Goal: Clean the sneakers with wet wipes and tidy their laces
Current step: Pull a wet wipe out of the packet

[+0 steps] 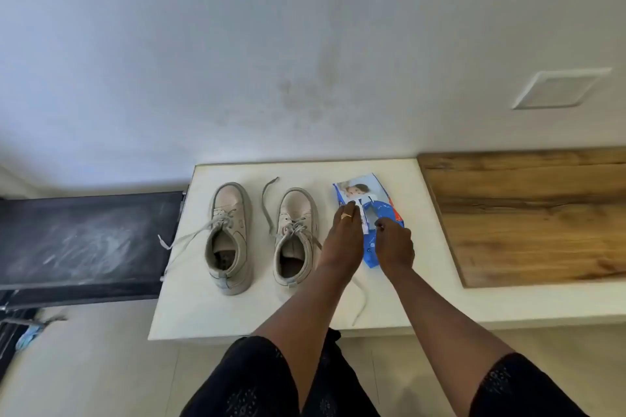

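Two beige sneakers stand side by side on a white counter point(210, 315), toes toward the wall: the left sneaker point(228, 237) and the right sneaker point(295, 237). Their grey laces point(269, 203) trail loose over the counter. To the right lies a blue wet-wipe pack point(364, 195). My left hand point(342, 237) presses flat on the pack with straight fingers. My right hand point(393, 244) has its fingers curled at the pack's opening flap; what it pinches is hidden by the fingers.
A wooden board point(528, 213) covers the counter on the right. A dark, dusty surface point(84, 237) sits lower on the left. The white wall point(305, 44) stands right behind the counter, with a square plate point(560, 88) on it.
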`<state>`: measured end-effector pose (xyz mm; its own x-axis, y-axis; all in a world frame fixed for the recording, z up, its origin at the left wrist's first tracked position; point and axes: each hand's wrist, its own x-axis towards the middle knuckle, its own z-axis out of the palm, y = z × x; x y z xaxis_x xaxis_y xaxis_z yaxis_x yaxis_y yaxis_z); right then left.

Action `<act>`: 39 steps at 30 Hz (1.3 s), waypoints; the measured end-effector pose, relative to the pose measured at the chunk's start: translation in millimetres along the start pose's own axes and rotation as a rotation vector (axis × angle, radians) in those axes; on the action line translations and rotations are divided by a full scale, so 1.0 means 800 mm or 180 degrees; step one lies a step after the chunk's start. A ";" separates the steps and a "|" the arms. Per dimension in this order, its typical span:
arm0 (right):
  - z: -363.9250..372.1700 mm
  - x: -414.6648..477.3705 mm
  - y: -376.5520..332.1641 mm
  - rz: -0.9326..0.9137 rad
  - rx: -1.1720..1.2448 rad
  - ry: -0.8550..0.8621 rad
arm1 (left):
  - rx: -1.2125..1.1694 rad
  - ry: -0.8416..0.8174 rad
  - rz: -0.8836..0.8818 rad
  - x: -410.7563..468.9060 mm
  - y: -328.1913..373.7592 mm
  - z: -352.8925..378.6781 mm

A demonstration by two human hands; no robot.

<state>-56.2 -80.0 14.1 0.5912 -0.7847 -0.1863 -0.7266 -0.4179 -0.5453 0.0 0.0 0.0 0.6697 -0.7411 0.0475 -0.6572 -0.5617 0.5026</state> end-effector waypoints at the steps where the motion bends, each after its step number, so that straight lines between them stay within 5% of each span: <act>1: 0.002 0.011 0.003 0.0092 0.0159 0.0004 | -0.0166 -0.0160 -0.0189 0.007 0.003 0.007; 17: 0.072 0.092 0.019 0.0242 -0.0067 0.0174 | -0.0169 -0.0340 -0.0753 0.028 -0.011 0.080; 28: 0.052 0.093 0.008 0.1079 0.1926 0.0490 | -0.0257 -0.0396 -0.0846 0.027 -0.004 0.070; 32: 0.040 0.092 0.008 0.1611 0.3426 0.0369 | -0.0331 -0.0505 -0.0953 0.028 0.000 0.058; 39: 0.039 0.070 -0.003 0.1799 0.3795 0.0833 | -0.0591 0.0020 -0.0933 0.025 0.001 -0.012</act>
<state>-10.5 -108.7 -20.6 0.1327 -0.8357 -0.5329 -0.0223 0.5350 -0.8446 16.4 -11.7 9.8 0.8231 -0.5556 -0.1171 -0.3629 -0.6734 0.6441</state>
